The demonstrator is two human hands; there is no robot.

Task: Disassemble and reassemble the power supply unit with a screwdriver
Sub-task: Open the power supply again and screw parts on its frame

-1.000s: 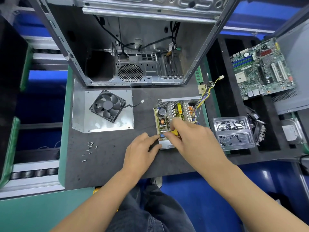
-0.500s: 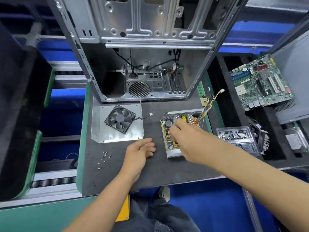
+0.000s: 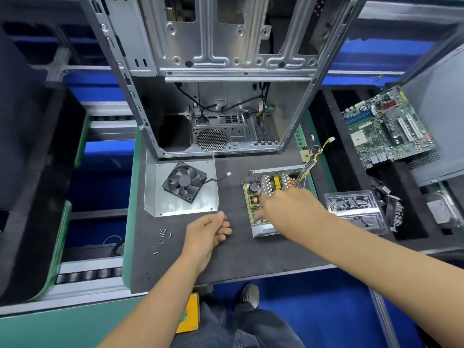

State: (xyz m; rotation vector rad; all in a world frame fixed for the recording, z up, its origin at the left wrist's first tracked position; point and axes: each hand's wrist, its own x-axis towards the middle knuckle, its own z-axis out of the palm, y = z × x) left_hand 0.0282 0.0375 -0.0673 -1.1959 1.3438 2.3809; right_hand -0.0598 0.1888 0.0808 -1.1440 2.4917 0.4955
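Note:
The power supply unit (image 3: 263, 229) lies open on the dark mat, its metal tray holding a circuit board (image 3: 253, 197) with heat sinks, a yellow transformer and a capacitor. My right hand (image 3: 288, 209) reaches over the board, thumb at its near left edge and fingers by the heat sinks, gripping it. Resting on the mat left of the unit, my left hand (image 3: 208, 232) has loosely curled fingers with nothing visible in them. The unit's cover plate (image 3: 163, 207) lies further left with a black fan (image 3: 184, 182) on it. No screwdriver is in view.
Several loose screws (image 3: 162, 237) lie near the mat's left edge. An open PC case (image 3: 226, 96) stands behind. The unit's cable bundle (image 3: 313, 156) trails to the back right. A clear plastic tray (image 3: 351, 207) and a motherboard (image 3: 386, 126) sit to the right.
My left hand has let go of the unit's near corner and drawn back left onto the mat. My right hand has shifted further over the board. The camera has pulled back.

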